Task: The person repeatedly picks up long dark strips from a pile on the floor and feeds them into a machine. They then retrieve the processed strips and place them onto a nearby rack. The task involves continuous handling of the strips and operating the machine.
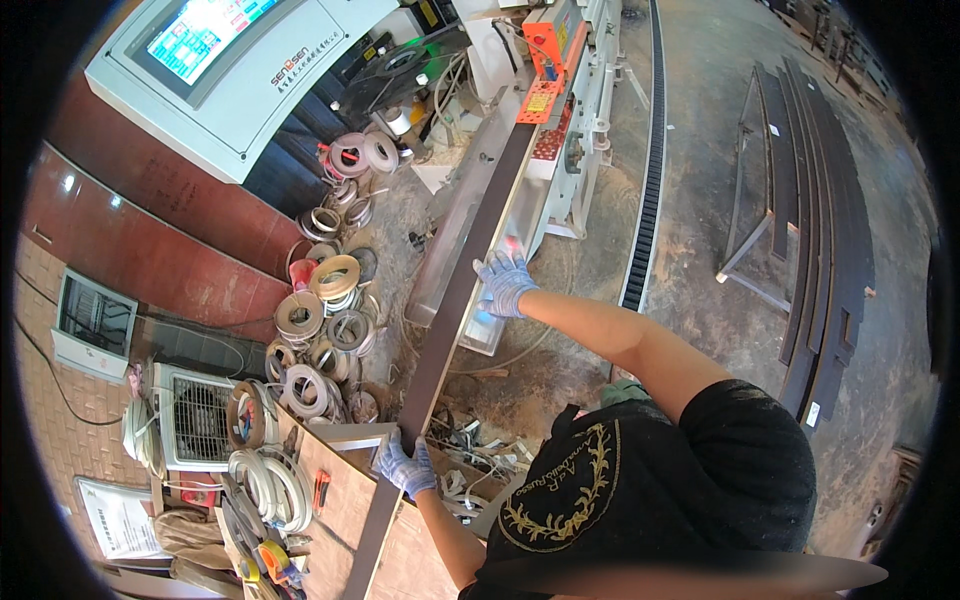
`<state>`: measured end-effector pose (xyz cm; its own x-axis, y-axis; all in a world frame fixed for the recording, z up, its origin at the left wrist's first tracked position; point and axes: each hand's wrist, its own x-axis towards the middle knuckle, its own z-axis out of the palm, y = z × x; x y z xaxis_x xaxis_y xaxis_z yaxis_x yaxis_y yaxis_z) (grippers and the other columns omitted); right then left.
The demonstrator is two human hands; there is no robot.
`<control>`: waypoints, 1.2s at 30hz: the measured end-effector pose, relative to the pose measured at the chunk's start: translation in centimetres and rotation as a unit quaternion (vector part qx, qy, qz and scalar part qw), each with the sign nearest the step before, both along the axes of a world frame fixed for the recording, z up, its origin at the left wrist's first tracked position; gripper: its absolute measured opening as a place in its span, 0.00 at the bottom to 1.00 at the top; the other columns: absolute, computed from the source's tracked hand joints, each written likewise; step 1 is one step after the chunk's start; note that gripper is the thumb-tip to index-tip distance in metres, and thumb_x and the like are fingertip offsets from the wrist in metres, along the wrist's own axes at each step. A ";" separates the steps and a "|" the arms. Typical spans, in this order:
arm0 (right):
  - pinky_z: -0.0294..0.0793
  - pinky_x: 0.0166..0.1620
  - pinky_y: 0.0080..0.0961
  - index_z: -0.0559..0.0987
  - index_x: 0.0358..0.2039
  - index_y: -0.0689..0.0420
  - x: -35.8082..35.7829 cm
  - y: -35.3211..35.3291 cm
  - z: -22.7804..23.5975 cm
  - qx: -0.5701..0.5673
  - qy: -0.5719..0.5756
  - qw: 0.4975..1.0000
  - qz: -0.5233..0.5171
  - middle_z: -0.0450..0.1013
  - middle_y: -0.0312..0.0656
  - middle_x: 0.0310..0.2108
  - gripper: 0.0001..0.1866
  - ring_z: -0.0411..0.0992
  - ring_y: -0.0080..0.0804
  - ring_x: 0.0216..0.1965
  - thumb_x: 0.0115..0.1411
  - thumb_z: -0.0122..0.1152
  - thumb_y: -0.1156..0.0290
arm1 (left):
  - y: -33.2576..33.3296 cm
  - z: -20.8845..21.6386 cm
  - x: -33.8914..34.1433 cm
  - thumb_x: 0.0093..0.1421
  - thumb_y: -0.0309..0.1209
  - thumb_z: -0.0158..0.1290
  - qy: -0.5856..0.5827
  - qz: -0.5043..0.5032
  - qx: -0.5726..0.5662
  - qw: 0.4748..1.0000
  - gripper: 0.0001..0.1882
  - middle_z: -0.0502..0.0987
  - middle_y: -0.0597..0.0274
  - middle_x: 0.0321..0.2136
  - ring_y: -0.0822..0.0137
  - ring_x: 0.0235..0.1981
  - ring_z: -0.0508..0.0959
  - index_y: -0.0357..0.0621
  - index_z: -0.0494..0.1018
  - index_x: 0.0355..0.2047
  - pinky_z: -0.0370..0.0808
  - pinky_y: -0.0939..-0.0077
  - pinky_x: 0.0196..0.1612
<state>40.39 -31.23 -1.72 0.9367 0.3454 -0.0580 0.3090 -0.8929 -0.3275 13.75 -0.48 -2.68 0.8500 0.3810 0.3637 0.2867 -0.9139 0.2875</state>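
A long, narrow dark-brown board (453, 320) with a pale edge runs from the wooden table at the bottom up to an orange machine head at the top. My right hand (507, 286), in a blue-and-white glove, grips the board's near edge about midway, its fingers over the top face. Lower down, my left hand (406, 470) wears a matching glove and holds the board beside the table. The undersides of both hands are hidden. At the far end, the board meets the orange machine head (541, 100).
Several edging-tape rolls (338, 277) lie piled on the floor to the left. The wooden table (325, 540) bears an orange-handled tool (320, 490) and coils. A white machine cabinet with a screen (240, 80) stands upper left. Dark boards (815, 230) are stacked at right, beyond a black floor track (648, 170).
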 end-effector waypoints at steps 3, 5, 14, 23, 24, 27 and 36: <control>0.36 0.67 0.55 0.50 0.68 0.54 0.1 0.0 -0.1 0.001 -0.005 1.000 0.000 0.47 0.56 0.67 0.48 0.41 0.51 0.69 0.54 0.55 0.42 | -0.2 0.0 0.0 0.44 0.36 0.66 -0.010 -0.007 0.005 1.000 0.29 0.73 0.52 0.50 0.51 0.53 0.69 0.48 0.75 0.49 0.62 0.57 0.59; 0.36 0.66 0.56 0.50 0.68 0.54 0.1 -0.1 -0.2 0.005 -0.001 1.000 0.004 0.46 0.57 0.67 0.48 0.41 0.52 0.69 0.54 0.56 0.42 | -0.3 0.1 0.0 0.44 0.35 0.66 -0.023 -0.010 0.013 1.000 0.29 0.73 0.52 0.49 0.51 0.53 0.69 0.48 0.75 0.49 0.62 0.57 0.59; 0.36 0.66 0.57 0.48 0.68 0.54 0.4 -0.2 -0.1 0.003 0.010 1.000 0.013 0.44 0.58 0.68 0.50 0.40 0.53 0.70 0.53 0.56 0.41 | -0.9 0.6 0.2 0.45 0.34 0.66 -0.036 -0.012 0.056 0.998 0.27 0.76 0.51 0.46 0.51 0.47 0.73 0.46 0.76 0.47 0.68 0.59 0.54; 0.36 0.66 0.56 0.47 0.68 0.54 0.4 -0.4 0.3 -0.002 0.012 1.000 0.013 0.44 0.58 0.68 0.51 0.40 0.53 0.70 0.53 0.56 0.40 | -0.9 0.3 0.3 0.44 0.34 0.66 -0.042 -0.011 0.056 0.998 0.27 0.75 0.50 0.46 0.50 0.48 0.73 0.46 0.76 0.47 0.67 0.59 0.55; 0.36 0.66 0.56 0.47 0.68 0.54 0.3 -0.4 0.4 -0.003 0.016 1.000 0.013 0.44 0.58 0.68 0.51 0.40 0.53 0.70 0.53 0.56 0.40 | -0.9 0.3 0.3 0.44 0.35 0.66 -0.039 -0.012 0.049 0.998 0.27 0.75 0.50 0.46 0.50 0.48 0.73 0.46 0.76 0.47 0.67 0.59 0.55; 0.36 0.66 0.55 0.47 0.68 0.54 0.3 -0.5 0.8 -0.002 0.027 1.000 0.012 0.44 0.58 0.68 0.51 0.39 0.53 0.70 0.53 0.56 0.40 | -0.9 0.3 0.4 0.45 0.36 0.66 -0.033 -0.010 0.053 0.998 0.27 0.75 0.50 0.46 0.50 0.48 0.73 0.46 0.76 0.47 0.67 0.59 0.55; 0.36 0.66 0.55 0.47 0.69 0.53 0.6 -0.5 0.5 -0.003 0.024 1.000 0.010 0.43 0.57 0.68 0.51 0.38 0.55 0.70 0.53 0.55 0.40 | -0.7 0.2 0.5 0.45 0.37 0.66 -0.020 -0.001 0.038 0.999 0.28 0.75 0.51 0.47 0.51 0.48 0.72 0.48 0.75 0.48 0.67 0.59 0.55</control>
<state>40.94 -31.71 -1.20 0.9256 0.3636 -0.1049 0.3108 -0.8885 -0.3377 14.27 -1.22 -2.52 0.8350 0.3503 0.4244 0.2755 -0.9337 0.2285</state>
